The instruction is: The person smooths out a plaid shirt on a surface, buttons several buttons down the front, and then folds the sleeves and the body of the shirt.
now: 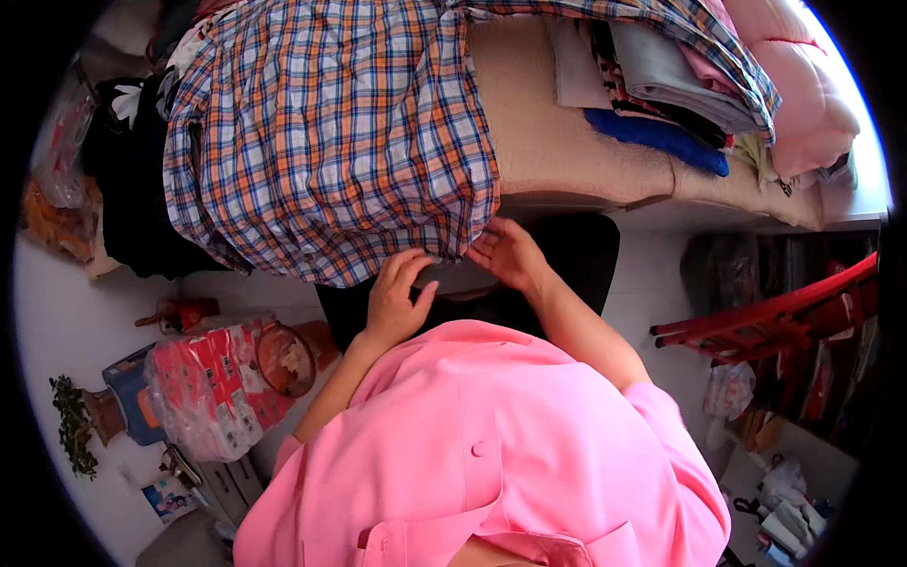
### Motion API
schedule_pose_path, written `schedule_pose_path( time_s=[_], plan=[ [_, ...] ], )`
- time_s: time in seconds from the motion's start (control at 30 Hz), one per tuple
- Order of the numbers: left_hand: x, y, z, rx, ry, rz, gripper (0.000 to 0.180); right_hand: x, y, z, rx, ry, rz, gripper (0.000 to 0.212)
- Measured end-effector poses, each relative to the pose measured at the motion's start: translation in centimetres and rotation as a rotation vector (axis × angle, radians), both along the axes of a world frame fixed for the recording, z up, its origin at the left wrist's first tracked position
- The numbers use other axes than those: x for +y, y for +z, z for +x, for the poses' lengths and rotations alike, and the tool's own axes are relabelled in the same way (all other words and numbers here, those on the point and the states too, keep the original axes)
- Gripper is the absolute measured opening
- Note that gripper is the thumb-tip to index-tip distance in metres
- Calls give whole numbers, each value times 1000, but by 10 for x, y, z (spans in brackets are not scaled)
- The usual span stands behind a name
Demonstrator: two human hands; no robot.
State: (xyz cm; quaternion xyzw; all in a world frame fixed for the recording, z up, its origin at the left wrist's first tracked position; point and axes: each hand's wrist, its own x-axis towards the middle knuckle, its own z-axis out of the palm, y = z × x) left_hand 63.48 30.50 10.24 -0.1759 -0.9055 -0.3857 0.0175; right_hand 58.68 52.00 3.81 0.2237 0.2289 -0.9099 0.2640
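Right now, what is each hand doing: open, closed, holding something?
Left hand: fingers curled at the hem of the plaid shirt; a grip cannot be told.
Right hand: open, fingertips at the same hem.

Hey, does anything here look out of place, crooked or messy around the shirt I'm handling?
The plaid shirt hangs over the bed edge, its hem rumpled where the left hand and right hand touch it. Beyond it, the folded clothes lie in a leaning, uneven stack.
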Motion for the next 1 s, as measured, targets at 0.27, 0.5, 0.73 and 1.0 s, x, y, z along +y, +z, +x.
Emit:
schedule_pose_path(
  time_s=[0.27,0.5,0.73,1.0],
  plan=[
    [-20,49,-84,431,-14,-347,33,5,24,13,22,-26,3,33],
    [-65,42,-203,217,41,-600,53,25,45,51,80,-61,71,25],
    [-69,21,-217,271,87,-756,58,32,64,63,30,-355,13,26],
    [-62,31,-215,201,85,-736,61,31,75,57,94,-71,-17,45]
  ],
)
